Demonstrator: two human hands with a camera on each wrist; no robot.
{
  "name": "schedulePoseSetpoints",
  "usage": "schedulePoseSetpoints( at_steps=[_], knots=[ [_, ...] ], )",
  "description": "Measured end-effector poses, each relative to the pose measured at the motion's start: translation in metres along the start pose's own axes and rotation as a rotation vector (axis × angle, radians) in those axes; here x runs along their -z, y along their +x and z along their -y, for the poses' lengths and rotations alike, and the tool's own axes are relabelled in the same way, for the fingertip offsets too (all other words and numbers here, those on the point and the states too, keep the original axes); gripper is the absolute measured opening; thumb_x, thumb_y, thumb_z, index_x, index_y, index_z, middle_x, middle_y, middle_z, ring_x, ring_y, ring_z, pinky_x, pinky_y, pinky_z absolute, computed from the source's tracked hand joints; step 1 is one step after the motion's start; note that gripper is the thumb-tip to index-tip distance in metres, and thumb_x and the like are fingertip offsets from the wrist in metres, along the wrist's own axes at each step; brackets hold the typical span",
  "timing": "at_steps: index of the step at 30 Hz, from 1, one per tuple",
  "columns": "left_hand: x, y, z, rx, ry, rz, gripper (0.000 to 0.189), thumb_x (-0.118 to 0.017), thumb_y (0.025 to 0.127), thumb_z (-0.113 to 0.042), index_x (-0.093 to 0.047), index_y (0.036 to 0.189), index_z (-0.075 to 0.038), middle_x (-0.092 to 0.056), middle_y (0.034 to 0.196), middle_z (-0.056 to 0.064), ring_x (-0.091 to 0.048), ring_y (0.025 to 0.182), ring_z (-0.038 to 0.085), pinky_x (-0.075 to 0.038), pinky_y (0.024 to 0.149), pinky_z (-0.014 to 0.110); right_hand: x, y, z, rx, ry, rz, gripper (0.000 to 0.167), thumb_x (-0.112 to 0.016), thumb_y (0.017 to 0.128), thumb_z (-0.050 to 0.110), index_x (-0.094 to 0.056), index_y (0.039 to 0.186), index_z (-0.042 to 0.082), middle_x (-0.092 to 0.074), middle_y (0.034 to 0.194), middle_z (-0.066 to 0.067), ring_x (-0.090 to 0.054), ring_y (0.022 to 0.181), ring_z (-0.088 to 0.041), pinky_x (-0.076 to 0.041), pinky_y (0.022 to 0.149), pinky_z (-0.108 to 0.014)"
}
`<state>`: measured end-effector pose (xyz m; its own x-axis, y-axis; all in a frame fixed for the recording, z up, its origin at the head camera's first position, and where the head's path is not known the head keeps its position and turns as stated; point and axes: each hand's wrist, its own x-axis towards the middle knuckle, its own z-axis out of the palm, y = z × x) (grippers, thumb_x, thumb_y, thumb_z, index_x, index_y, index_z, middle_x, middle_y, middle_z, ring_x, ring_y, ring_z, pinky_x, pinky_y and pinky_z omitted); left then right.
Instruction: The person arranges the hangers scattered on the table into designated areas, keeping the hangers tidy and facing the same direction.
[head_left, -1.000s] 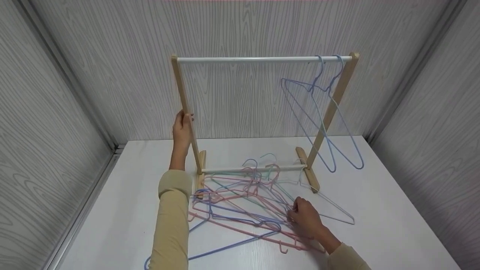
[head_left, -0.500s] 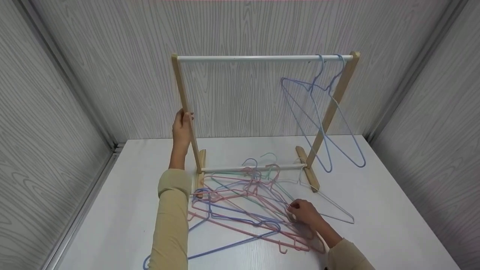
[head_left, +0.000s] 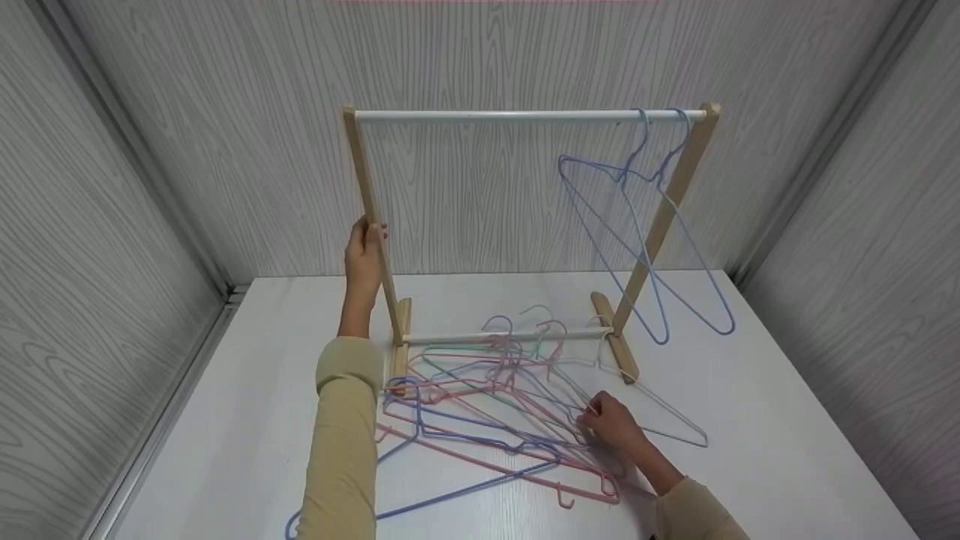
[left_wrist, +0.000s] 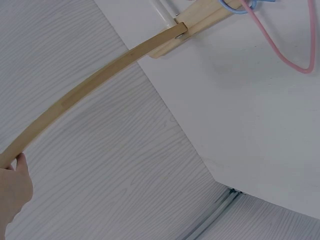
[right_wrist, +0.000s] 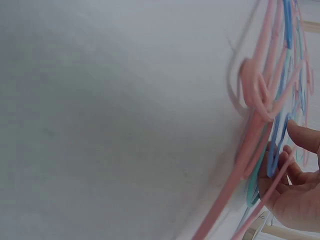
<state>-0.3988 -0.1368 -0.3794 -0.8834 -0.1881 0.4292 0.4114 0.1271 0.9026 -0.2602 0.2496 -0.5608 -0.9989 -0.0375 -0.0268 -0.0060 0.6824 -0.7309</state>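
My left hand [head_left: 364, 259] grips the left wooden upright [head_left: 367, 180] of a small clothes rack; in the left wrist view, the hand [left_wrist: 14, 192] shows at the lower left on that upright. My right hand [head_left: 613, 426] is low over the right side of a tangled pile of pink, blue, green and white hangers on the table. In the right wrist view, the right hand's [right_wrist: 295, 187] thumb and fingers pinch the end of a blue hanger [right_wrist: 272, 162], and a pink hanger [right_wrist: 274, 187] crosses the fingers. Two blue hangers [head_left: 634, 217] hang at the rail's right end.
The rack's white top rail [head_left: 480, 116] spans two wooden uprights, with a lower white bar [head_left: 450, 337] behind the pile. A white hanger [head_left: 675, 409] lies right of it. Wood-grain panels [head_left: 465, 187] enclose the white table [head_left: 225, 420] behind and at both sides.
Near my right hand, a pink hanger has shifted, its hook turning and its end leaving the lower right. The right hand moves only slightly; the left keeps its grip on the upright.
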Motion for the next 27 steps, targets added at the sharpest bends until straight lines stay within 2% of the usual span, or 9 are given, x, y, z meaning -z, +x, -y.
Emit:
schedulePoseSetpoints(
  at_steps=[5, 11, 22, 27],
  knots=[
    [-0.0008, 0.0009, 0.0000, -0.009, 0.026, 0.019, 0.043, -0.032, 0.102, -0.020, -0.032, 0.137, 0.005, -0.051, 0.120, 0.019, -0.046, 0.114, 0.027, -0.034, 0.096, 0.034, -0.0030, 0.0013, -0.0020, 0.025, -0.061, -0.066, 0.016, -0.067, 0.080, 0.006, -0.050, 0.081, 0.003, -0.045, 0.072, -0.002, -0.043, 0.064, -0.017, -0.037, 0.057, -0.032],
    [0.0002, 0.0017, 0.0007, 0.004, 0.013, 0.015, 0.044, -0.032, 0.102, -0.022, -0.031, 0.138, 0.004, -0.049, 0.121, 0.024, -0.046, 0.113, 0.027, -0.034, 0.095, 0.036, -0.0049, 0.0000, 0.0012, 0.099, -0.150, -0.142, 0.013, -0.066, 0.079, 0.003, -0.053, 0.077, 0.003, -0.047, 0.069, -0.001, -0.045, 0.062, -0.017, -0.039, 0.057, -0.034],
    [0.0006, 0.0015, -0.0004, 0.017, 0.040, 0.002, 0.043, -0.032, 0.102, -0.023, -0.033, 0.138, 0.002, -0.051, 0.121, 0.019, -0.047, 0.113, 0.025, -0.034, 0.095, 0.036, -0.0056, -0.0028, 0.0039, 0.002, -0.039, -0.057, 0.012, -0.055, 0.087, 0.007, -0.045, 0.081, 0.005, -0.044, 0.068, -0.001, -0.041, 0.059, -0.015, -0.035, 0.052, -0.030],
    [0.0006, 0.0001, -0.0007, 0.019, 0.036, -0.001, 0.043, -0.033, 0.102, -0.024, -0.035, 0.137, 0.000, -0.051, 0.122, 0.019, -0.047, 0.112, 0.024, -0.035, 0.094, 0.037, -0.0043, -0.0021, 0.0051, -0.036, 0.005, -0.016, 0.015, -0.054, 0.088, 0.008, -0.040, 0.083, 0.006, -0.043, 0.068, -0.002, -0.040, 0.060, -0.016, -0.033, 0.053, -0.030]
  ],
)
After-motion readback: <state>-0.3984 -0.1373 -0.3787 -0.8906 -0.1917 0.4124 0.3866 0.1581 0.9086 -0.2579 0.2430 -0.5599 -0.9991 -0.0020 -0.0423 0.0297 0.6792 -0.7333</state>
